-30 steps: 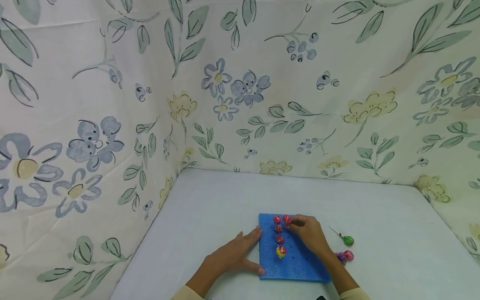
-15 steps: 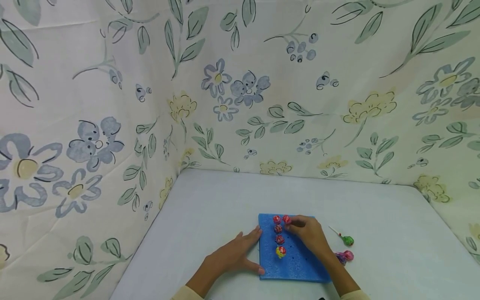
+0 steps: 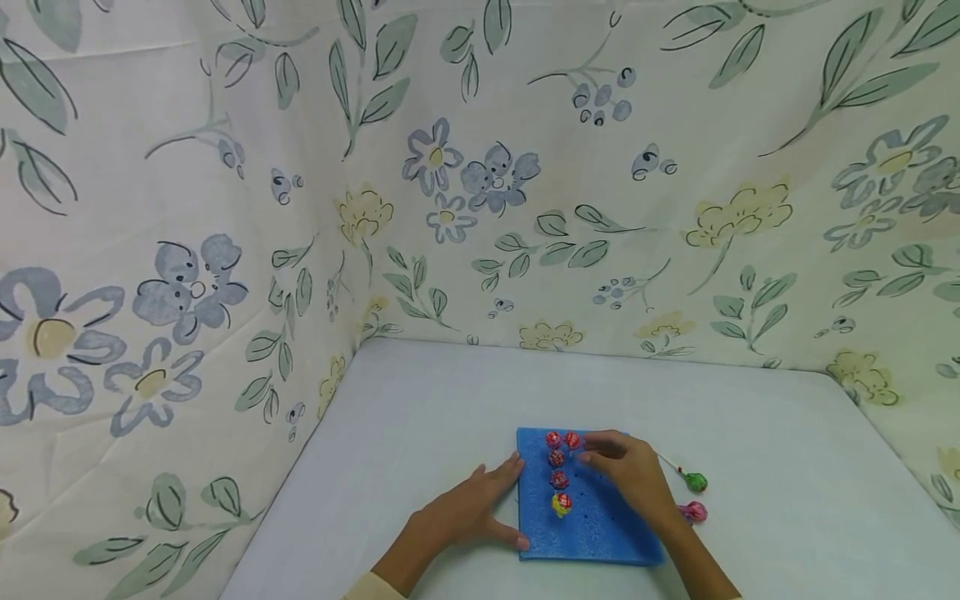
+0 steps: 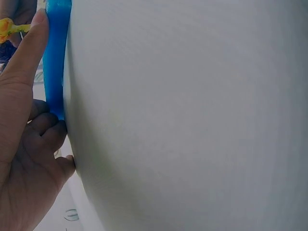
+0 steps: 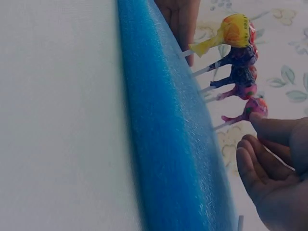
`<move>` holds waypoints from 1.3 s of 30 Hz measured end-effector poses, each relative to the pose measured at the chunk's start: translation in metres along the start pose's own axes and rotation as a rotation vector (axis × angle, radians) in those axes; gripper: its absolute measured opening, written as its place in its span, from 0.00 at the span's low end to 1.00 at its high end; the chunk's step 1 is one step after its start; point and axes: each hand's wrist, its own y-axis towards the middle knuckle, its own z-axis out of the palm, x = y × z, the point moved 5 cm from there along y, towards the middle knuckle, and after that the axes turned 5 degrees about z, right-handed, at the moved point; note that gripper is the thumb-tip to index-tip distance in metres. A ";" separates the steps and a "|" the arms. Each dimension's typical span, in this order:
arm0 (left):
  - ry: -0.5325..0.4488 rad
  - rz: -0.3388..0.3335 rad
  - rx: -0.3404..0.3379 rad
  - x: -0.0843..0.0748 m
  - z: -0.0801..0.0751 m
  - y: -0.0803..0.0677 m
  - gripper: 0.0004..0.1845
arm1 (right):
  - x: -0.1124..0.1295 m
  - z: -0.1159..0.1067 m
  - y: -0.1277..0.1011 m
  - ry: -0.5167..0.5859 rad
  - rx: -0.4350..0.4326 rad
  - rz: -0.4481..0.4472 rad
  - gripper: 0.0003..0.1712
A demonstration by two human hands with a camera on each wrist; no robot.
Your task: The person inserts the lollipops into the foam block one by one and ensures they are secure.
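A blue foam board (image 3: 592, 546) lies on the white table. Stuck upright in it by their sticks are several wrapped lollipops: a yellow one (image 3: 562, 503) nearest, with dark and pink-red ones in line behind. Beside the farthest of that line stands another pink-red lollipop (image 3: 572, 440). My right hand (image 3: 636, 475) is just right of it, thumb and fingers parted; in the right wrist view the thumb tip overlaps its head (image 5: 256, 107). My left hand (image 3: 468, 507) rests spread along the board's left edge, fingertips and thumb against it.
On the table right of the board lie a green lollipop (image 3: 696, 482) with its white stick and a pink one (image 3: 696, 511), partly hidden by my right forearm. Small dark holes (image 3: 612, 517) dot the board. Floral cloth (image 3: 480, 275) hangs behind the table.
My right hand has let go of the second pink-red lollipop and drawn slightly right, its fingers loosening. The lollipop stays standing in the board. My left hand has not moved.
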 end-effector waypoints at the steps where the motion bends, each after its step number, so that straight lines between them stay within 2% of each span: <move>1: 0.000 0.001 -0.001 0.000 0.000 0.000 0.61 | 0.000 -0.002 -0.001 0.014 0.002 -0.001 0.19; 12: -0.030 -0.026 0.008 0.001 0.001 0.000 0.61 | -0.005 -0.025 -0.016 0.052 -0.009 -0.033 0.21; 24: -0.036 -0.007 0.003 0.004 0.001 0.001 0.61 | -0.008 -0.053 -0.032 -0.044 -0.075 -0.044 0.25; 29: -0.030 -0.015 0.003 0.003 0.002 0.000 0.61 | -0.016 -0.063 -0.036 -0.074 -0.089 0.006 0.25; 39: -0.020 -0.013 0.003 0.001 0.001 0.000 0.61 | -0.030 -0.079 -0.049 -0.050 -0.089 0.112 0.29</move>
